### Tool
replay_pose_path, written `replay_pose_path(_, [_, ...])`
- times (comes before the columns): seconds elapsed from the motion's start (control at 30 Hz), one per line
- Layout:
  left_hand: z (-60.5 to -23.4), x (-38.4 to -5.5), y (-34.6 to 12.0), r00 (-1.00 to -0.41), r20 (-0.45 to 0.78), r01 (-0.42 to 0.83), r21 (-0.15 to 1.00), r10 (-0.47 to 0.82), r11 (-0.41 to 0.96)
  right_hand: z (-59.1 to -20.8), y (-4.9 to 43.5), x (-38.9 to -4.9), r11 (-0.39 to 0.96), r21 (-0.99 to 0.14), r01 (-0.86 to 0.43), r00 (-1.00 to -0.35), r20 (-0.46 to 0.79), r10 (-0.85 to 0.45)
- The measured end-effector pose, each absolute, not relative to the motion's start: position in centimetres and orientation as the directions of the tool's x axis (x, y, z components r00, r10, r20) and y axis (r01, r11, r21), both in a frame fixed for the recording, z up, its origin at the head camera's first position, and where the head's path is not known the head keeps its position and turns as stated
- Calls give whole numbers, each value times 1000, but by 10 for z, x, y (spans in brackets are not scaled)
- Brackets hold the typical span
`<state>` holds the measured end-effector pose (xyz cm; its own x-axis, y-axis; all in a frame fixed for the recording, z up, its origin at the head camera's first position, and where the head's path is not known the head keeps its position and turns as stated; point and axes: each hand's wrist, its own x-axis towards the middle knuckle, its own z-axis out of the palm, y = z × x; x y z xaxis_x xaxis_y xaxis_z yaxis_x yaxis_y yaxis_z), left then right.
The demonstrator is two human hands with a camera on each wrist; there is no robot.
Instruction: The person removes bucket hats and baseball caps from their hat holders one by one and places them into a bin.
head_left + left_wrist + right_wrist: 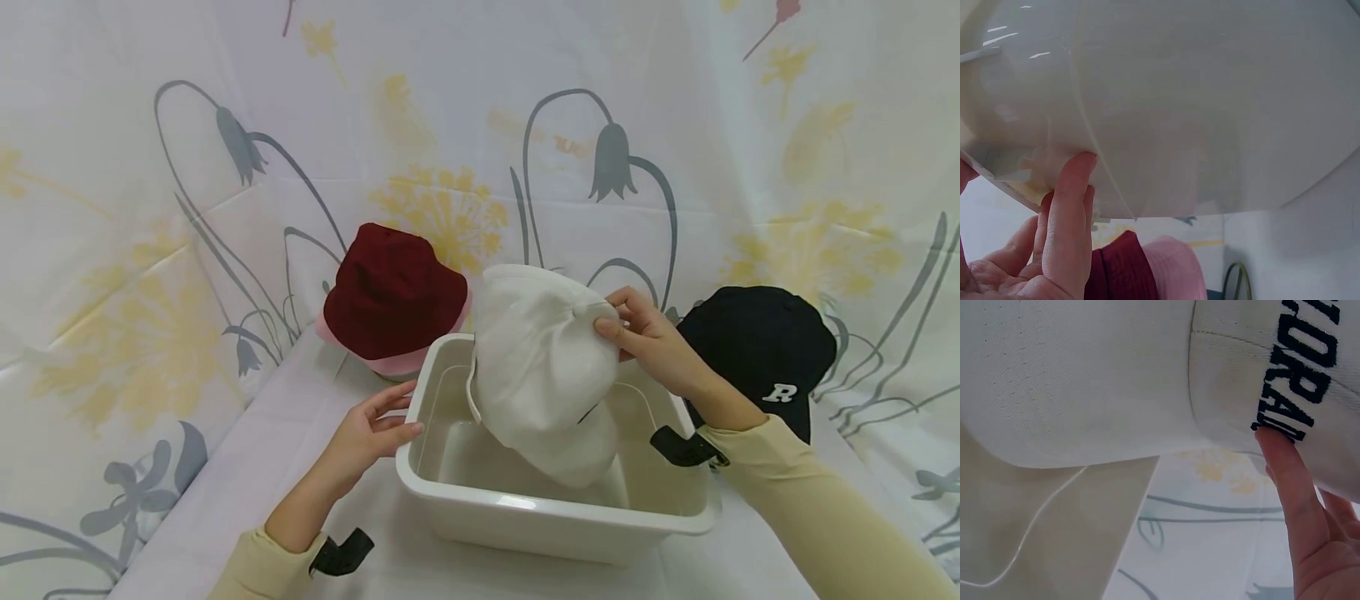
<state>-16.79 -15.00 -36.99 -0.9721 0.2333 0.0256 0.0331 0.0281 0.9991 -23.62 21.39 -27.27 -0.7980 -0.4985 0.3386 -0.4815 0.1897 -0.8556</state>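
A white baseball cap [543,367] hangs over a cream plastic tub [517,500], partly inside its opening. My right hand [652,342] pinches the cap's edge between thumb and fingers at the upper right. In the right wrist view, dark embroidered letters [1304,362] run across the cap [1085,375], and one fingertip lies against the last of them. At the tub's left side, my left hand [375,425] touches the rim. From the left wrist view, its fingers [1066,225] reach nearly straight against the tub's outer wall [1166,125].
Behind the tub at left, a dark red bucket hat [393,292] sits on top of a pink hat [405,364]. A black cap [757,342] with a white letter R stands at right, close to my right forearm. A flower-printed cloth [465,108] hangs behind the white-covered surface.
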Motion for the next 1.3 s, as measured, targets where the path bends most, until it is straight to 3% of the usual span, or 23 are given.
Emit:
replay_pose_path(0.63, [-371, -167, -151, -973, 25, 35, 999, 229, 41, -286, 193, -248, 341, -864, -370, -783, 93, -615])
replay_pose_path(1.3, [-369, -166, -150, -975, 20, 32, 998, 221, 53, -285, 181, -245, 434, -812, -391, -728, -16, -685])
